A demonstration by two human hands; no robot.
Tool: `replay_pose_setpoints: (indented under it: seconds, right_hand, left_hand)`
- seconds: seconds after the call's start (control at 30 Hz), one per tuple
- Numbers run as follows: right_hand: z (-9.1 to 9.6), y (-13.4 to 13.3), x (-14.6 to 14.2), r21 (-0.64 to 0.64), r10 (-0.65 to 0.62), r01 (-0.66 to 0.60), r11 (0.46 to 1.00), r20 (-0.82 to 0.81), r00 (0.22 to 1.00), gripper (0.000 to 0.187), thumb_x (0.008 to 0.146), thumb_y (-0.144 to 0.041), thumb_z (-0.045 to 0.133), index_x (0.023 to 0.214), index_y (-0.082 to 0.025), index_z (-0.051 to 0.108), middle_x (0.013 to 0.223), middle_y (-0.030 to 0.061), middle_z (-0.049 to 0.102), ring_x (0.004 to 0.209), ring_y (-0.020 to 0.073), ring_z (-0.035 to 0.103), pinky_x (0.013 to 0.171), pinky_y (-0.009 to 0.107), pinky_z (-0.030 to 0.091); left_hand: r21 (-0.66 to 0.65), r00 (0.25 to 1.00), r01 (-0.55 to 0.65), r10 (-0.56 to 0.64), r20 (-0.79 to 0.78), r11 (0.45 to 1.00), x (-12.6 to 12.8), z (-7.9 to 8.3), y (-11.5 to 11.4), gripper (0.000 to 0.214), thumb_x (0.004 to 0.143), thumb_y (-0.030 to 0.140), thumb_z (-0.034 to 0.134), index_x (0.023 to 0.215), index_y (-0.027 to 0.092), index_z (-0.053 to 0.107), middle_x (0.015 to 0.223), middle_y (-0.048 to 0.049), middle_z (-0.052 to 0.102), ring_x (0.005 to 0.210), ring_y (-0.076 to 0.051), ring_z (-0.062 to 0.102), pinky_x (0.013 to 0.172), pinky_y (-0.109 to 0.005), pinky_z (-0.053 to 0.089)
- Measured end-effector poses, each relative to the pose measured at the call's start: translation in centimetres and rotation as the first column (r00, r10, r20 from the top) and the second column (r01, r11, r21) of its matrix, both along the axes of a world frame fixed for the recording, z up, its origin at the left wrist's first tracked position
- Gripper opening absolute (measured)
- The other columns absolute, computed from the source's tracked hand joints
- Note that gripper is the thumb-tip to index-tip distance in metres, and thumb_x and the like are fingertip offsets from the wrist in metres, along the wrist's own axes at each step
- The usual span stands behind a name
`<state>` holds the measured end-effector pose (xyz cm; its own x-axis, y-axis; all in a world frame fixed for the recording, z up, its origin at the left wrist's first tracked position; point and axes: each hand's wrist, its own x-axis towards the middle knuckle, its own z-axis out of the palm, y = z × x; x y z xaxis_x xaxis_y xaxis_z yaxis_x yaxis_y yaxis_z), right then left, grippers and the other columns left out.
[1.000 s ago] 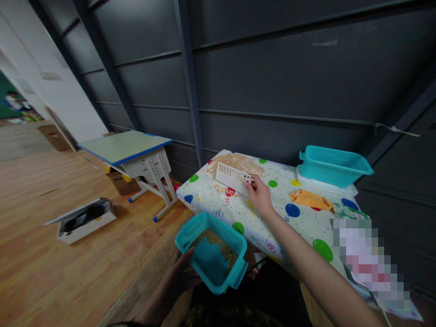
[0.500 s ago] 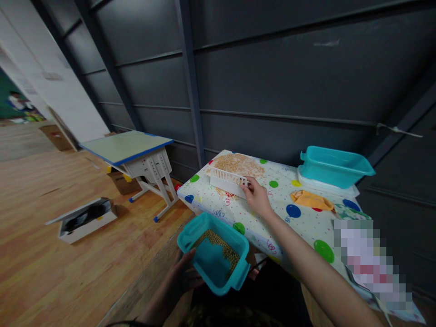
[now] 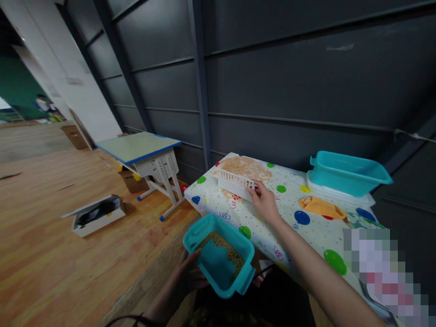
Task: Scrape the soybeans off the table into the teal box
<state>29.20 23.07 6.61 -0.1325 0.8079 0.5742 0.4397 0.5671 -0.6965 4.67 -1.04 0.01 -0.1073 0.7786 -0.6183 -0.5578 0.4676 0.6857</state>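
My left hand [image 3: 189,272] is closed on the near-left side of a teal plastic basin [image 3: 247,277], holding it off the table's front edge. Small round tan beans [image 3: 225,245] lie along the far side of the basin's floor. With my right hand [image 3: 264,200] I grip the right end of a white slotted plastic basket [image 3: 233,185], which stands on the tabletop. Behind the basket a wide patch of pale yellow grains [image 3: 243,167] is spread on the cloth, and a few more show in front of it.
A balloon-print cloth covers the table [image 3: 282,213]. A second teal basin [image 3: 350,172] stands on a white lid at the back right, near an orange cloth [image 3: 322,206]. To the left are a school desk [image 3: 139,147] and an open white box [image 3: 98,215] on the floor.
The view has swung slightly left, so everything sits a little farther right. Both hands keep their grips, and the basket and basin hold nearly the same places relative to the table.
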Motion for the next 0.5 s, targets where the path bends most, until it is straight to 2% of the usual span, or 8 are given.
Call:
replay_pose_setpoints:
  seconds: [0.17, 0.37, 0.5]
  right_hand:
    - [0.2, -0.1, 0.0, 0.005, 0.001, -0.001, 1.000, -0.008, 1.000, 0.033, 0.099, -0.042, 0.060, 0.121, -0.024, 0.075, 0.087, 0.0078, 0.082, 0.077, 0.0296, 0.078, 0.074, 0.037, 0.055]
    - [0.2, -0.2, 0.0, 0.004, -0.025, 0.025, 1.000, 0.014, 1.000, 0.033, 0.099, -0.041, 0.058, 0.122, -0.024, 0.074, 0.084, 0.0071, 0.080, 0.076, 0.0293, 0.077, 0.074, 0.036, 0.054]
    - [0.1, -0.2, -0.1, 0.010, -0.011, 0.011, 1.000, 0.015, 1.000, 0.034, 0.100, -0.042, 0.059, 0.124, -0.023, 0.074, 0.085, 0.0078, 0.080, 0.076, 0.0297, 0.077, 0.074, 0.036, 0.054]
  left_hand:
    - [-0.022, 0.991, -0.012, 0.009, -0.134, 1.000, 0.7, 0.7, -0.1, 0.083, 0.099, 0.050, 0.076, 0.167, 0.029, 0.035, 0.087, -0.0010, 0.076, 0.077, -0.027, 0.083, 0.083, -0.042, 0.068]
    - [-0.023, 0.990, -0.023, 0.020, -0.139, 0.999, 0.9, 1.1, -0.2, 0.081, 0.099, 0.048, 0.076, 0.167, 0.029, 0.036, 0.081, -0.0003, 0.075, 0.072, -0.024, 0.081, 0.077, -0.038, 0.067]
    - [-0.006, 0.992, -0.027, 0.026, -0.121, 1.000, 0.8, 0.7, -0.2, 0.088, 0.094, 0.051, 0.082, 0.167, 0.029, 0.037, 0.087, -0.0024, 0.079, 0.076, -0.026, 0.082, 0.076, -0.038, 0.067]
